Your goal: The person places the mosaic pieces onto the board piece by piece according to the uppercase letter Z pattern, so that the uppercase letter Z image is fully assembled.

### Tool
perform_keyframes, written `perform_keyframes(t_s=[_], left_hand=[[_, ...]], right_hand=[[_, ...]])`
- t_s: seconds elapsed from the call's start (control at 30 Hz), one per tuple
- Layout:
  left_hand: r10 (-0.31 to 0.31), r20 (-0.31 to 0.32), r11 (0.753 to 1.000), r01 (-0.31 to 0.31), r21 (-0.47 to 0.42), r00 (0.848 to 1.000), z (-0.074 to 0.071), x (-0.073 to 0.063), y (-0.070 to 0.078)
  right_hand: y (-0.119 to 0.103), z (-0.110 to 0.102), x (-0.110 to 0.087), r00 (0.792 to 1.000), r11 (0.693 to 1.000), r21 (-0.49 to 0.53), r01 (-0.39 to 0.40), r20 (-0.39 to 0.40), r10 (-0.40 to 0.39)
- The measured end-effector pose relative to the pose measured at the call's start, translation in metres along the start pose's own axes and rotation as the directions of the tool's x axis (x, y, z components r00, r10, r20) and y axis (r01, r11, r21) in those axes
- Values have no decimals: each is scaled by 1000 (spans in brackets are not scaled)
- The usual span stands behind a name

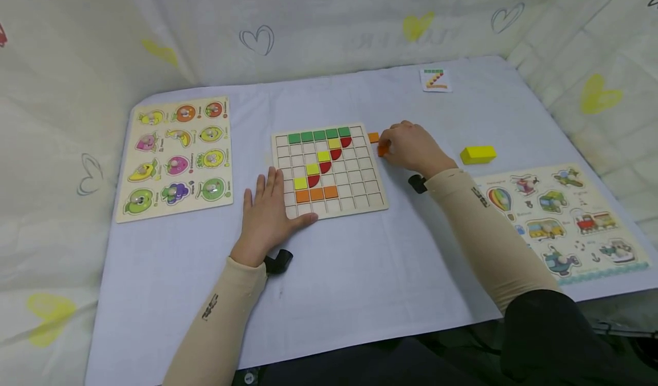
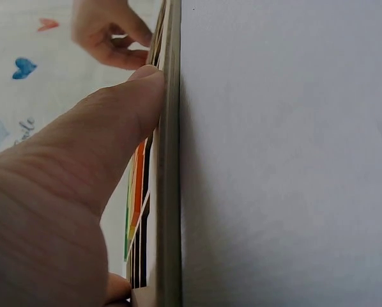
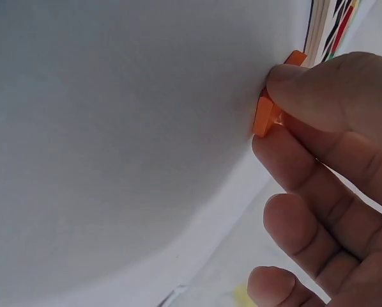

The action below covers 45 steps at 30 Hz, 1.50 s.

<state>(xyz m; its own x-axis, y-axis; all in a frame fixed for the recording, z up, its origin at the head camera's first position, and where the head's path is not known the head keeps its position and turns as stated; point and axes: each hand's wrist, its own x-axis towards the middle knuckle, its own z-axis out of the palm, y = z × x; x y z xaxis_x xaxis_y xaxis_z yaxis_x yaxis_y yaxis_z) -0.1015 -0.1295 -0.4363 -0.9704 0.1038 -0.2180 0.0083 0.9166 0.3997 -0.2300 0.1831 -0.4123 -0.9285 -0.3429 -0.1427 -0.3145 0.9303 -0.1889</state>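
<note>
A wooden grid board [image 1: 361,176] lies mid-table with a row of green tiles [image 1: 319,135] along its top. Yellow squares [image 1: 323,156] and red rounded pieces [image 1: 325,165] run diagonally across it, down to three orange tiles [image 1: 316,193]. My left hand [image 1: 266,217] rests with spread fingers on the board's left and near edges. Just off the board's right side, my right hand [image 1: 413,149] pinches an orange tile [image 3: 263,116] between thumb and fingertips. Another orange tile [image 1: 373,137] lies beside it, close to the board.
A small pattern card [image 1: 436,81] sits at the back right, and a yellow block [image 1: 478,155] lies right of my right hand. A fruit puzzle board [image 1: 175,157] is at the left. My right forearm passes over a vehicle puzzle board [image 1: 591,249].
</note>
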Motion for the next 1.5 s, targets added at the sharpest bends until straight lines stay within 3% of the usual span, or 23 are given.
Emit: perform_keyframes(t_s=[0.23,0.53,0.8,1.07,1.5], left_hand=[[3,-4,1000,-3,2,1000,1,1,-1],[4,-7,1000,-4,0,1000,2,1,-1],[-1,-5,1000,1,8,1000,1,2,-2],[-5,6,1000,5,21,1000,0,2,-1],[-6,6,1000,6,15,1000,-1,1,0]], right_hand=[[1,-1,-9,1000,996,91,-19,-7,20],[-29,2,-24,997,985,158,64,39,-71],[-59,10,-31,976,970,120,211,32,-216],[-78,13,-32,955,951,115,287,47,-294],[-77,13,-31,950,948,102,301,51,-307]])
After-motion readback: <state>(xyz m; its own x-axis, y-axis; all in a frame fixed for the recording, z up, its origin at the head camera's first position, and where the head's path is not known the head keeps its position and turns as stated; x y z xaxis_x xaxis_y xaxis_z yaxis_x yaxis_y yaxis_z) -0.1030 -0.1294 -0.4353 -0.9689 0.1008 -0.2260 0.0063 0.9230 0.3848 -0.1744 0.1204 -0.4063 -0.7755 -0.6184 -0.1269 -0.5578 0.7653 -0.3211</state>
